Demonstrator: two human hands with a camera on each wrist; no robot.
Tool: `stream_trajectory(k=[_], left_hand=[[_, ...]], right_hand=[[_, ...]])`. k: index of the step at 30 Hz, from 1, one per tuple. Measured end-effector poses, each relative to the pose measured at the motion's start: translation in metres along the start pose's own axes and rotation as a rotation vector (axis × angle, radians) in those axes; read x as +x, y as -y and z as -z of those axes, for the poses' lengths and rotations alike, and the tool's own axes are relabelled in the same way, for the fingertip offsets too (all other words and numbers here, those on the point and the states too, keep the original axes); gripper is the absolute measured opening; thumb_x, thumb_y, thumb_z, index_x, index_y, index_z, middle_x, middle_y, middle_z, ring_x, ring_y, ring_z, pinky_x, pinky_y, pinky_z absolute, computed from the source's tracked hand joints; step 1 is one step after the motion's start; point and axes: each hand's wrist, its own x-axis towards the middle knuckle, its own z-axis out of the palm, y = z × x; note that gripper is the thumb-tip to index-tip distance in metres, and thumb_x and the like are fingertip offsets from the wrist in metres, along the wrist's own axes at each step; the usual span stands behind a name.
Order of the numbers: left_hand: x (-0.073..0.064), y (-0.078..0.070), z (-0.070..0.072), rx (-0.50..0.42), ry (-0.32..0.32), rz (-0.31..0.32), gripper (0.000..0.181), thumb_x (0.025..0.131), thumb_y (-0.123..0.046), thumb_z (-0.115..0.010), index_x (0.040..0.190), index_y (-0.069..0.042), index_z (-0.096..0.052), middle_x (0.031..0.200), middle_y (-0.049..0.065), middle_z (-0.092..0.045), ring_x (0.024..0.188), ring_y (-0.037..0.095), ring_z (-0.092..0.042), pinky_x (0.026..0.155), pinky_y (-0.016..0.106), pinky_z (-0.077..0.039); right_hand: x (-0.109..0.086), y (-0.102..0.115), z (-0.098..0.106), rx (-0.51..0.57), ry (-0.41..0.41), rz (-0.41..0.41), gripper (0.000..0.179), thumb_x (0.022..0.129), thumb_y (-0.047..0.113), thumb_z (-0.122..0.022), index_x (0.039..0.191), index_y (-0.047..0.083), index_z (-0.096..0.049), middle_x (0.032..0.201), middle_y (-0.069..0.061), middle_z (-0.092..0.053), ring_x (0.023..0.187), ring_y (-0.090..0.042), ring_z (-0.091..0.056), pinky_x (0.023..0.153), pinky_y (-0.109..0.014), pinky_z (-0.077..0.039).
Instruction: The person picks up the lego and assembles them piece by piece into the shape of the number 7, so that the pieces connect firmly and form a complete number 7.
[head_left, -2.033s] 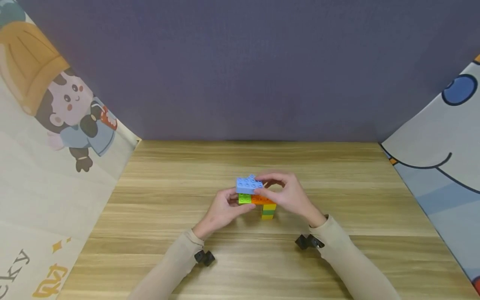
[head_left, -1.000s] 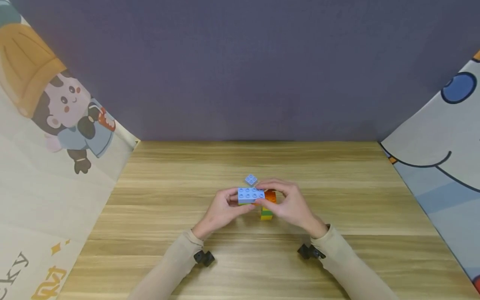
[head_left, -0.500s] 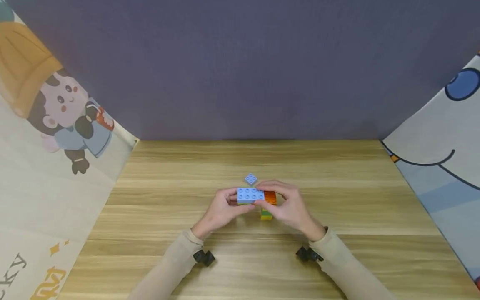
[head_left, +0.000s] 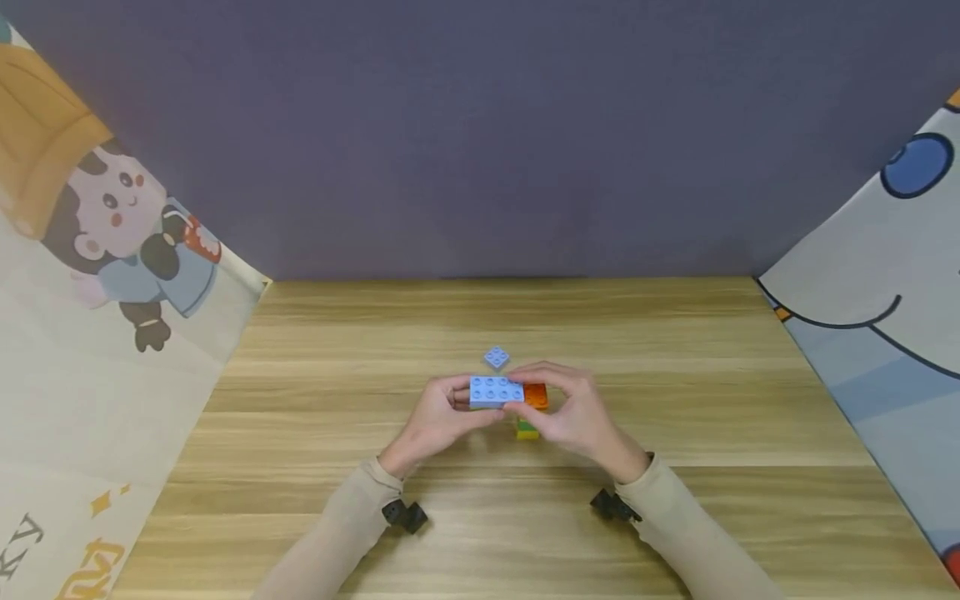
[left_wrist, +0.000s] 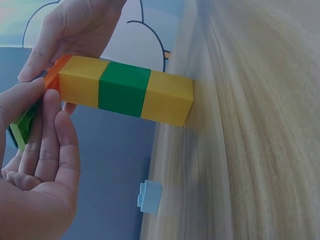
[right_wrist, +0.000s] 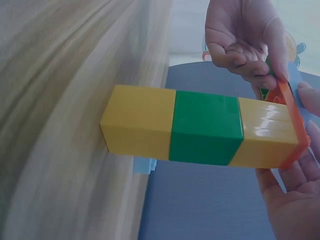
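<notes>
A light-blue eight-stud brick (head_left: pixel 491 392) lies across the top of a block structure, and my right hand (head_left: pixel 583 412) pinches its right end between thumb and fingers. Beneath it, an orange plate (head_left: pixel 536 396) caps a column of yellow and green blocks (left_wrist: pixel 124 90) that stands upright on the table. A light-green piece (left_wrist: pixel 21 131) juts out leftward under the blue brick, mostly hidden from above. My left hand (head_left: pixel 435 423) grips this overhanging part, thumb in front and fingers curled below and behind.
A small light-blue four-stud brick (head_left: pixel 497 357) sits on the wooden table (head_left: pixel 360 333) just behind the structure. A dark grey panel (head_left: pixel 510 150) rises at the back edge, with cartoon-printed sheets (head_left: pixel 135 208) at the sides.
The blue brick has come down toward me onto the orange and light-green pieces, uncovering the small brick behind. Over the last half second both hands keep nearly the same pose.
</notes>
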Motion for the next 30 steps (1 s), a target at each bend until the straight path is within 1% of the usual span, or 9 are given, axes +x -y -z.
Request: stream_trajectory(k=[5,10,12,14,17,19,23,26,30], left_hand=[[-0.001,0.001,0.0,-0.009,0.004,0.0,0.04,0.092,-0.007,-0.082,0.129,0.004,-0.072,0.121,0.021,-0.078,0.102,0.016,-0.079,0.088,0.03,-0.065],[-0.002,0.0,-0.001,-0.027,0.018,-0.01,0.041,0.092,-0.01,-0.083,0.129,0.004,-0.072,0.12,0.021,-0.078,0.101,0.014,-0.079,0.089,0.033,-0.065],[-0.002,-0.001,0.0,-0.055,0.033,-0.039,0.039,0.097,-0.01,-0.077,0.13,0.009,-0.069,0.121,0.026,-0.076,0.102,0.016,-0.079,0.092,0.041,-0.065],[-0.003,-0.002,0.0,-0.067,0.04,-0.073,0.038,0.103,-0.012,-0.067,0.131,0.014,-0.066,0.121,0.031,-0.075,0.1,0.016,-0.079,0.093,0.047,-0.064],[-0.003,-0.004,0.0,-0.085,0.041,-0.104,0.04,0.109,-0.015,-0.055,0.131,0.018,-0.063,0.119,0.036,-0.073,0.098,0.017,-0.08,0.095,0.053,-0.063],[-0.002,-0.005,-0.001,-0.074,0.029,-0.101,0.041,0.111,-0.018,-0.052,0.129,0.017,-0.065,0.117,0.034,-0.074,0.095,0.018,-0.08,0.093,0.051,-0.064],[-0.002,-0.009,-0.001,-0.084,0.028,-0.072,0.039,0.111,-0.018,-0.054,0.128,0.015,-0.067,0.113,0.033,-0.076,0.09,0.019,-0.08,0.089,0.042,-0.066],[-0.003,-0.011,-0.001,-0.096,0.033,-0.048,0.039,0.11,-0.018,-0.055,0.128,0.014,-0.068,0.111,0.033,-0.076,0.086,0.015,-0.079,0.084,0.034,-0.066],[-0.003,-0.011,-0.001,-0.102,0.031,-0.028,0.039,0.11,-0.018,-0.056,0.129,0.014,-0.066,0.113,0.033,-0.076,0.085,0.009,-0.078,0.084,0.033,-0.066]], right_hand=[[0.003,0.003,0.002,-0.05,0.043,0.04,0.036,0.08,0.002,-0.093,0.113,0.008,-0.082,0.113,-0.008,-0.082,0.103,-0.025,-0.079,0.093,-0.031,-0.064],[0.002,0.006,0.004,-0.106,0.066,0.026,0.036,0.08,0.004,-0.093,0.114,0.01,-0.081,0.114,-0.005,-0.081,0.104,-0.023,-0.079,0.093,-0.035,-0.065],[0.001,0.006,0.004,-0.104,0.061,0.026,0.036,0.08,0.003,-0.093,0.114,0.01,-0.081,0.115,-0.006,-0.081,0.104,-0.024,-0.079,0.093,-0.035,-0.065],[-0.001,0.004,0.004,-0.09,0.052,0.027,0.036,0.08,0.002,-0.093,0.114,0.009,-0.081,0.115,-0.006,-0.081,0.104,-0.025,-0.079,0.094,-0.031,-0.064],[-0.002,0.002,0.004,-0.071,0.033,0.05,0.039,0.078,0.0,-0.093,0.114,0.007,-0.081,0.114,-0.01,-0.081,0.104,-0.027,-0.079,0.095,-0.026,-0.062],[-0.003,0.0,0.003,-0.062,0.027,0.058,0.04,0.077,-0.001,-0.093,0.114,0.006,-0.081,0.114,-0.013,-0.081,0.104,-0.029,-0.079,0.096,-0.023,-0.061],[-0.004,-0.003,0.003,-0.046,0.027,0.068,0.042,0.077,-0.003,-0.093,0.117,0.004,-0.08,0.117,-0.019,-0.08,0.107,-0.031,-0.079,0.096,-0.021,-0.06],[-0.006,-0.007,0.003,-0.027,0.032,0.074,0.044,0.076,-0.005,-0.092,0.118,0.003,-0.079,0.118,-0.02,-0.079,0.108,-0.033,-0.078,0.096,-0.023,-0.061],[-0.007,-0.012,0.002,-0.013,0.037,0.085,0.045,0.076,-0.006,-0.092,0.118,0.002,-0.079,0.12,-0.018,-0.079,0.108,-0.034,-0.079,0.096,-0.024,-0.061]])
